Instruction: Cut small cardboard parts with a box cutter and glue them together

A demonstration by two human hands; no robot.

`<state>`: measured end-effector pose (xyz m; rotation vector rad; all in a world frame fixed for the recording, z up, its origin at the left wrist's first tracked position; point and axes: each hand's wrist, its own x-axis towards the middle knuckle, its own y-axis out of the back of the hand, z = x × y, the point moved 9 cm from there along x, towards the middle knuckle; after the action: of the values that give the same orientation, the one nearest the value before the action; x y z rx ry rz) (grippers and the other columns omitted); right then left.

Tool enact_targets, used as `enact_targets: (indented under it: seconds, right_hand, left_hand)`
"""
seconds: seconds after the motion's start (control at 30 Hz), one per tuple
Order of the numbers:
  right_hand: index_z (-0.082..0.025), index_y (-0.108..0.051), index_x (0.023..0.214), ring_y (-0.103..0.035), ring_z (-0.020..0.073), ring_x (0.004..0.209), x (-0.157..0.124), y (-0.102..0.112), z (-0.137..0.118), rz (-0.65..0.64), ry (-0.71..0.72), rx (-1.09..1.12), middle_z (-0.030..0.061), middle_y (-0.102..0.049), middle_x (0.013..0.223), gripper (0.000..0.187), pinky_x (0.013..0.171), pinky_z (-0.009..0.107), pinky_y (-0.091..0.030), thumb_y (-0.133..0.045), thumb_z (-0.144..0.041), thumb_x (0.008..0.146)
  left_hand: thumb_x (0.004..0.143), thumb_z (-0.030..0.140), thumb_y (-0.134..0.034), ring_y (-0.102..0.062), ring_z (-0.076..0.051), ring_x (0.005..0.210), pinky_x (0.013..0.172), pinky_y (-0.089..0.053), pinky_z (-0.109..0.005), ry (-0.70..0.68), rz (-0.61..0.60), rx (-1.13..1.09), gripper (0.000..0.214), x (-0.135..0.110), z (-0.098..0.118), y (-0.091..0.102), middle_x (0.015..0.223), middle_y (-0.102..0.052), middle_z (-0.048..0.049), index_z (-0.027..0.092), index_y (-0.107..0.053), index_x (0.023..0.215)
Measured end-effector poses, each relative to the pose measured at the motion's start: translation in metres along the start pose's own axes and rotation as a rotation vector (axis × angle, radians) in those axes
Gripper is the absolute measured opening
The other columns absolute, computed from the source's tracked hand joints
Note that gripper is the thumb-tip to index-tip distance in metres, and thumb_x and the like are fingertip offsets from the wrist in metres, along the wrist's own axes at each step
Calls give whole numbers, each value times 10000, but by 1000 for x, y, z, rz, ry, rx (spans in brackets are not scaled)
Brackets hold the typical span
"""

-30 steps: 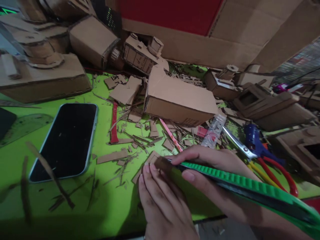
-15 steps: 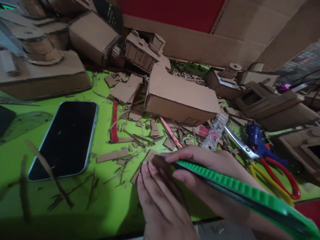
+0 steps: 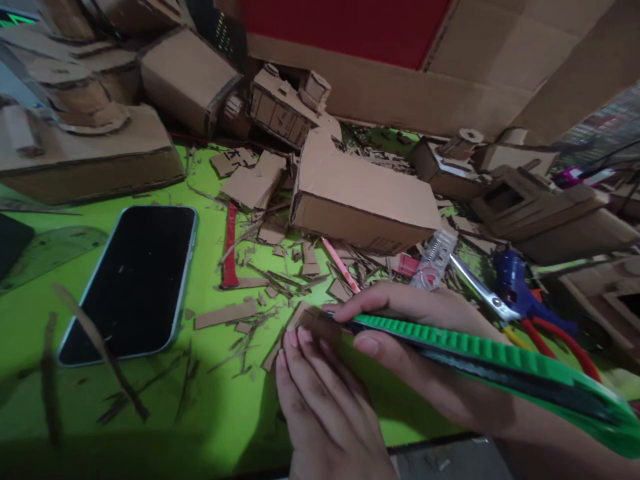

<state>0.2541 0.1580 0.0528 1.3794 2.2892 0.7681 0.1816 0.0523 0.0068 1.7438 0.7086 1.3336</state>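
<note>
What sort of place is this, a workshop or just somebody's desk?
Likely a hobby craft desk for cardboard modelling: cardboard models crowd a green mat strewn with scraps, the right hand grips a green utility knife, and a glue gun and scissors lie nearby.

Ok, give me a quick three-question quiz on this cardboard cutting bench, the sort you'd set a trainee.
1. True or false: the right hand grips a green utility knife.
2. Fill in: the phone lies screen-up on the ____ mat, to the left of both hands.
3. What do the left hand fingertips press flat? A) the phone B) a small cardboard piece C) a roll of tape

Key: 1 true. 2 green. 3 B.
</note>
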Motion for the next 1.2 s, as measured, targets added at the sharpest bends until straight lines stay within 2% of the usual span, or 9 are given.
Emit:
enact_targets:
  seconds: [0.13,0.33,0.43,0.57,0.67,0.87,1.0,1.13,1.2]
  right_hand:
    - [-316,-792,1090,-847,169,890,3,-4,-5,-11,-7,-31,-35,-875,1058,103,790,232,-665,-696,-327,1052]
    - [-334,-780,1151,-833,157,924,3,-3,-4,-77,3,-62,-53,-863,1096,124,822,233,-645,-688,-352,1070]
    - [-330,-761,1186,-819,170,922,0,0,0,-97,17,-25,-31,-846,1101,129,807,242,-649,-708,-370,1076]
    - [-325,-756,1179,-834,167,928,-1,1,-3,-101,25,-34,-39,-854,1101,127,787,233,-648,-705,-308,1064]
    - [-281,-765,1129,-831,136,806,2,-2,-7,-101,33,-39,-46,-865,1006,111,755,212,-646,-698,-267,1041]
    - [-315,-759,1178,-834,117,970,-2,1,-3,-74,59,-34,-55,-857,1125,115,818,152,-623,-699,-336,1083]
    - [-300,-763,1158,-831,115,892,-1,4,-5,-85,58,-39,-55,-859,1053,116,779,148,-628,-708,-348,1068]
    - [-262,-766,1152,-823,113,788,4,1,-11,-114,64,-54,-42,-855,982,136,697,160,-622,-684,-307,1054]
    - [-259,-766,1163,-821,113,775,4,-1,-9,-126,60,-52,-42,-854,976,144,696,165,-620,-691,-316,1055]
  left_hand:
    - [826,162,-531,-658,-512,1387,1132,-572,-693,41,8,-21,453,1,-2,1,1235,-827,-265,38,-823,1149]
    - [820,151,-518,-800,-515,1126,1006,-651,-661,-186,-6,71,460,10,-2,10,1142,-822,-329,-41,-798,1130]
    - [859,210,-512,-828,-473,1078,923,-704,-593,-269,38,99,447,6,1,10,1123,-844,-279,26,-823,1122]
    - [849,197,-526,-753,-500,1261,1106,-588,-694,-48,-35,17,440,3,-5,1,1211,-831,-269,40,-827,1130]
    - [836,203,-533,-739,-515,1277,1149,-547,-700,-1,-38,6,456,5,1,3,1247,-814,-293,10,-821,1132]
    - [826,227,-534,-825,-473,1099,1023,-657,-642,-89,-73,110,450,10,-3,2,1181,-831,-291,25,-838,1090]
    - [851,260,-474,-857,-427,945,802,-737,-528,-298,41,188,459,11,1,12,1053,-852,-273,47,-848,1009]
    - [841,261,-493,-848,-462,987,845,-729,-550,-265,-66,164,483,18,-5,9,1099,-829,-329,-17,-835,1041]
    - [833,263,-497,-851,-460,970,829,-731,-530,-265,-44,182,490,19,-4,9,1086,-826,-341,-32,-830,1039]
